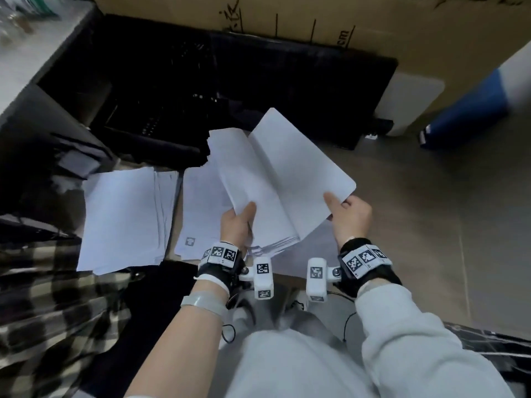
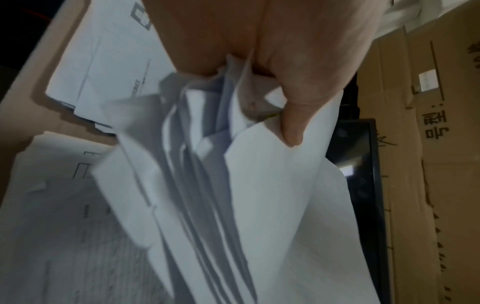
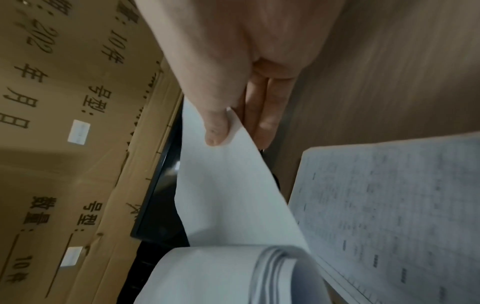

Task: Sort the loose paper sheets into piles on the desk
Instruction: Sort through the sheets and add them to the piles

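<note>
My left hand [image 1: 240, 221] grips a thick bundle of white paper sheets [image 1: 253, 185] by its near edge, thumb on top; the left wrist view shows the bundle [image 2: 233, 205] fanned out under the thumb [image 2: 292, 123]. My right hand [image 1: 343, 209] pinches the corner of the top sheet [image 1: 298, 165], peeled up to the right; in the right wrist view the thumb [image 3: 217, 127] lies on that sheet [image 3: 233, 195] with fingers behind. One pile of sheets [image 1: 123, 216] lies on the desk at the left, and a second pile [image 1: 198, 214] lies beside it. A printed page [image 3: 389, 216] lies under the right hand.
A black keyboard and monitor base [image 1: 218, 90] fill the back of the desk. A large cardboard box [image 1: 344, 21] stands behind. A white and blue object [image 1: 471, 107] is at the far right. A checked cloth [image 1: 43, 305] lies at the near left.
</note>
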The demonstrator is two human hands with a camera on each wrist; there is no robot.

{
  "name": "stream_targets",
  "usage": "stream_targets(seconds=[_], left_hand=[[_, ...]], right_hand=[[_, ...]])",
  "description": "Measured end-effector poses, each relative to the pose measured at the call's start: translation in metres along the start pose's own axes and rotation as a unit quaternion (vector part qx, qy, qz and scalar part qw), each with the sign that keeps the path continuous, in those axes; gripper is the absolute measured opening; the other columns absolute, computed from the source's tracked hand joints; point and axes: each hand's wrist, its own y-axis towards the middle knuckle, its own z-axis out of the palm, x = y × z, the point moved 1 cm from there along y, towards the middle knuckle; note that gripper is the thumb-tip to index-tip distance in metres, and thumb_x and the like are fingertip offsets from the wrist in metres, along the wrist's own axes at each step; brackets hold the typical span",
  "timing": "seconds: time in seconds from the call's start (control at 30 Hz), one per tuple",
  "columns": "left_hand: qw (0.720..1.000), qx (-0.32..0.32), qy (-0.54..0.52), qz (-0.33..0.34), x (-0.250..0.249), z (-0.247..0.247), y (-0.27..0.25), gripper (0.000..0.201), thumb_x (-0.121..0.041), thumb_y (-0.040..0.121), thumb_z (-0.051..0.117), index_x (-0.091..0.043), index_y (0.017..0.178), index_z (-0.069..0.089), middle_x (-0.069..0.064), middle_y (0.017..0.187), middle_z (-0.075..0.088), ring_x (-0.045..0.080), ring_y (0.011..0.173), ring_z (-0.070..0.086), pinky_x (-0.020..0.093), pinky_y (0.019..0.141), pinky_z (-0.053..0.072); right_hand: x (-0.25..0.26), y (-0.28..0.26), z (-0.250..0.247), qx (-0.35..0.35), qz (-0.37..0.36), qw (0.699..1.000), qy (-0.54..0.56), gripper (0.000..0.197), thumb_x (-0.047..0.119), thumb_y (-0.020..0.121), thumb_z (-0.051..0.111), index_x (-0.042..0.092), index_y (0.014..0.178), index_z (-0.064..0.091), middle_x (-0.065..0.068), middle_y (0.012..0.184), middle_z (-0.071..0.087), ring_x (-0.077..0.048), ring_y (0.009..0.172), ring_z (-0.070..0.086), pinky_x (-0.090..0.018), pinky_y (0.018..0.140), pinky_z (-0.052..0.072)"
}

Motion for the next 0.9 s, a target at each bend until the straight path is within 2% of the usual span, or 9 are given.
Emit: stream_targets(seconds=[0.13,0.2,0.27,0.3,0.4,0.5,0.63,0.77,0.9], left_hand=[[1.000,0.014,0.013,0.002,0.006,-0.003,0.003,0.009,-0.014,0.092,0.066,-0.007,0.087,0.068,0.016,0.091,0.072,0.035,0.085,0.070,0.043,0.082,0.056],[1.000,0.011,0.020,0.009,0.006,-0.008,0.003,0.009,-0.015,0.093,0.064,-0.006,0.092,0.067,0.016,0.090,0.070,0.030,0.079,0.067,0.039,0.076,0.053],[1.000,0.004,0.011,0.012,0.007,-0.013,0.006,0.013,-0.011,0.094,0.063,-0.002,0.103,0.067,0.017,0.099,0.072,0.028,0.085,0.069,0.038,0.081,0.056],[1.000,0.001,0.010,0.013,0.008,-0.015,0.007,0.017,-0.010,0.095,0.063,0.000,0.107,0.067,0.017,0.102,0.072,0.029,0.088,0.070,0.037,0.084,0.056],[0.999,-0.023,0.023,0.014,0.013,-0.025,0.008,0.023,-0.011,0.094,0.064,0.004,0.112,0.067,0.018,0.105,0.073,0.030,0.092,0.071,0.039,0.086,0.057],[0.998,-0.046,0.043,0.008,0.021,-0.037,0.010,0.015,-0.013,0.092,0.066,-0.002,0.102,0.070,0.018,0.103,0.074,0.034,0.098,0.071,0.046,0.090,0.057],[0.996,-0.078,0.053,-0.007,0.034,-0.047,0.010,0.005,-0.013,0.092,0.067,-0.011,0.089,0.069,0.012,0.096,0.075,0.033,0.096,0.071,0.047,0.090,0.057],[0.993,-0.106,0.047,-0.028,0.041,-0.046,0.005,0.006,-0.014,0.092,0.068,-0.008,0.094,0.069,0.014,0.100,0.075,0.033,0.098,0.071,0.050,0.093,0.055],[0.991,-0.119,0.038,-0.042,0.049,-0.029,0.001,0.008,-0.014,0.092,0.067,-0.008,0.095,0.068,0.012,0.095,0.076,0.033,0.095,0.072,0.047,0.090,0.056]], right_hand=[[-0.003,-0.016,-0.017,-0.111,-0.023,0.991,0.077,0.042,0.024,0.084,0.075,-0.009,0.074,0.051,-0.018,0.063,0.053,-0.015,0.060,0.042,-0.033,0.057,0.039],[-0.005,-0.022,-0.030,-0.187,-0.032,0.978,0.087,0.029,0.025,0.086,0.069,0.002,0.078,0.055,-0.018,0.072,0.061,-0.014,0.064,0.051,-0.040,0.063,0.050],[-0.004,-0.027,-0.038,-0.209,-0.047,0.975,0.064,0.009,0.023,0.087,0.065,0.017,0.085,0.059,-0.001,0.077,0.066,-0.012,0.070,0.060,-0.042,0.074,0.055],[-0.004,-0.027,-0.037,-0.189,-0.062,0.979,0.043,0.004,0.019,0.087,0.065,0.021,0.089,0.062,0.005,0.083,0.069,-0.010,0.076,0.065,-0.039,0.077,0.057],[-0.013,-0.031,-0.016,-0.070,-0.096,0.991,-0.054,0.020,0.007,0.083,0.069,0.026,0.090,0.071,0.013,0.103,0.074,-0.006,0.095,0.068,-0.029,0.085,0.055],[-0.044,-0.037,0.017,0.042,-0.109,0.983,-0.142,0.026,0.002,0.079,0.072,0.027,0.085,0.068,0.014,0.113,0.071,-0.010,0.102,0.067,-0.028,0.089,0.053],[-0.091,-0.043,0.044,0.155,-0.123,0.963,-0.182,0.030,-0.005,0.077,0.070,0.025,0.082,0.068,0.009,0.127,0.065,-0.010,0.133,0.046,-0.029,0.111,0.037],[-0.110,-0.028,0.053,0.232,-0.196,0.920,-0.246,0.030,0.001,0.072,0.078,0.027,0.084,0.069,0.006,0.134,0.063,-0.020,0.144,0.033,-0.047,0.119,0.019],[-0.113,-0.010,0.053,0.375,-0.176,0.841,-0.348,0.029,0.025,0.077,0.080,0.036,0.102,0.071,0.013,0.150,0.046,-0.017,0.152,0.009,-0.041,0.122,-0.006]])
